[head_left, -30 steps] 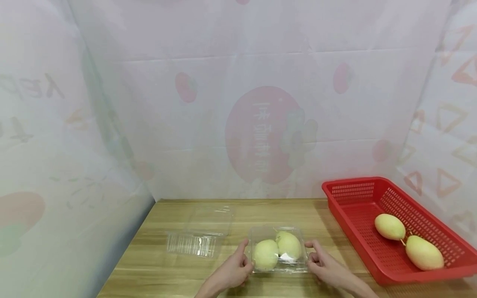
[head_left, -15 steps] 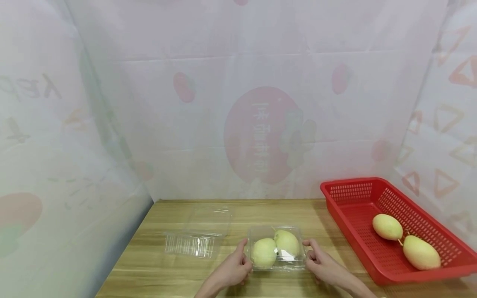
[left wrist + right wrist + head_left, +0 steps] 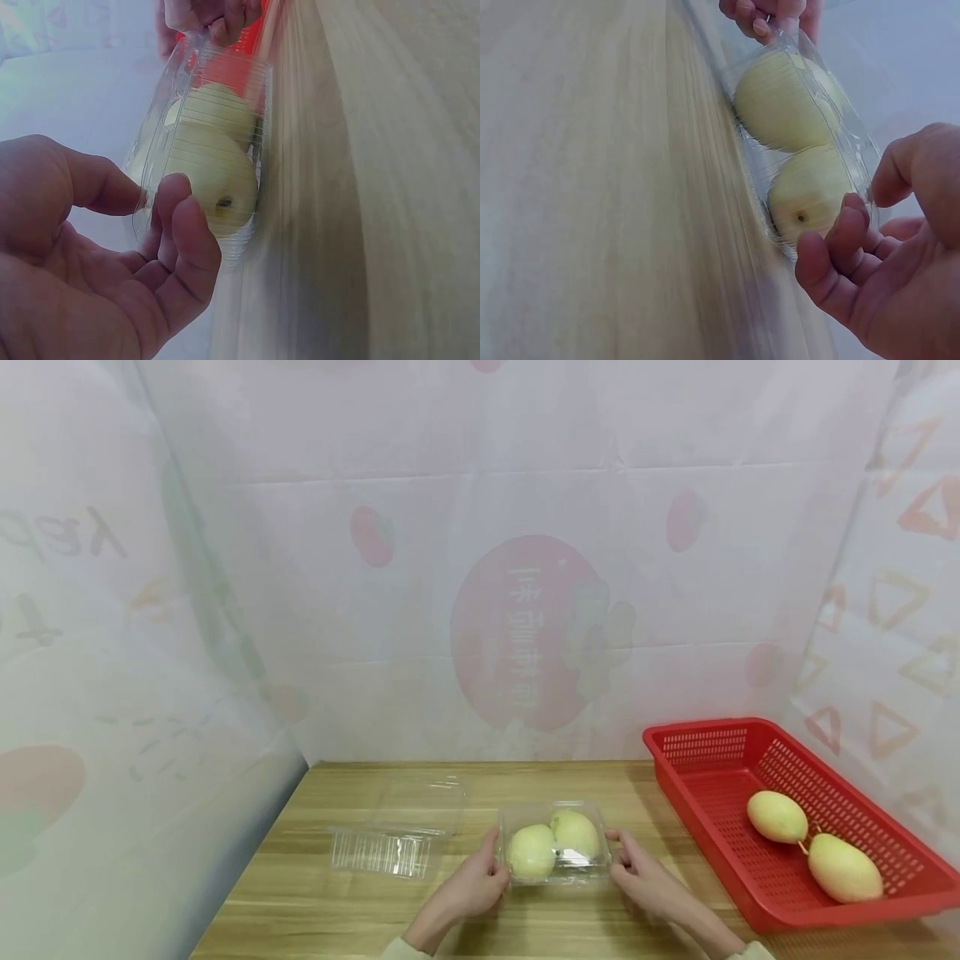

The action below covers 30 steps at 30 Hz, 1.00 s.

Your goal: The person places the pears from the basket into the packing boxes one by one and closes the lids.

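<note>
A clear plastic clamshell box (image 3: 555,875) with two yellow-green pears (image 3: 532,853) inside is near the front middle of the table, its lid down. My left hand (image 3: 474,883) pinches the rim at the box's left end; in the left wrist view its thumb and fingertips meet on the clear edge. At the opposite end my right hand (image 3: 647,881) pinches the rim likewise, as the right wrist view shows. Whether the box's base touches the table is hard to tell.
A red plastic basket (image 3: 705,852) on the right holds two more pears (image 3: 843,867). Another clear plastic box (image 3: 386,852), its lid open, lies to the left on the wooden table (image 3: 300,918). Printed cloth walls (image 3: 420,710) close in the back and sides.
Both hands and the box of pears have shifted forward, away from the body, in the last half second. The thumbs and fingers have closed on the box's rim. The basket and open box stay put.
</note>
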{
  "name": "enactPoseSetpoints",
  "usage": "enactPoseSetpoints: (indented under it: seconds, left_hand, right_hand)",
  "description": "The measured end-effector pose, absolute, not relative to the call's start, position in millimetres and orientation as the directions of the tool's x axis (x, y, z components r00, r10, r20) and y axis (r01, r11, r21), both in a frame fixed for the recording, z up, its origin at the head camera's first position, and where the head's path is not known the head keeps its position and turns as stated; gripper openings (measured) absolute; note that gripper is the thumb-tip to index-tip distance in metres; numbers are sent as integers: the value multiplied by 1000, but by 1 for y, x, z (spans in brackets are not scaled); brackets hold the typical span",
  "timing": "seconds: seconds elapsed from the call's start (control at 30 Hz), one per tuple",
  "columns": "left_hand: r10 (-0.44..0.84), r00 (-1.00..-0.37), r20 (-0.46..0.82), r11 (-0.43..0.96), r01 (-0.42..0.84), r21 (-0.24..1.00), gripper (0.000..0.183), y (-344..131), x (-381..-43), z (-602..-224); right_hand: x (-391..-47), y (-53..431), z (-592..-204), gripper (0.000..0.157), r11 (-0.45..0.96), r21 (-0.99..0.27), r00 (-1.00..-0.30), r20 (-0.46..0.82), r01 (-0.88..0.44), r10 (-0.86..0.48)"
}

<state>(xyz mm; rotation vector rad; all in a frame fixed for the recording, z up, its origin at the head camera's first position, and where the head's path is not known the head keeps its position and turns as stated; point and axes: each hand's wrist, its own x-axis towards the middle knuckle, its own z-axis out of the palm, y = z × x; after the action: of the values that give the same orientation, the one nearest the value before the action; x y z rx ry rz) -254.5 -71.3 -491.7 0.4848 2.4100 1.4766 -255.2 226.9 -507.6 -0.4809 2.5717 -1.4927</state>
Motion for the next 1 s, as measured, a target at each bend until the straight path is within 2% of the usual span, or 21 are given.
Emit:
enactPoseSetpoints:
  seconds: [0.47, 1.0]
  left_hand:
    - [375, -925, -66, 376, 87, 922, 74, -62, -280, -496]
    - [291, -956, -31, 407, 94, 909, 72, -49, -305, -500]
  right_hand:
    - [-277, 225, -512, 52, 428, -890, -967, 49, -156, -250]
    - [-304, 224, -516, 51, 376, -922, -987, 35, -93, -158]
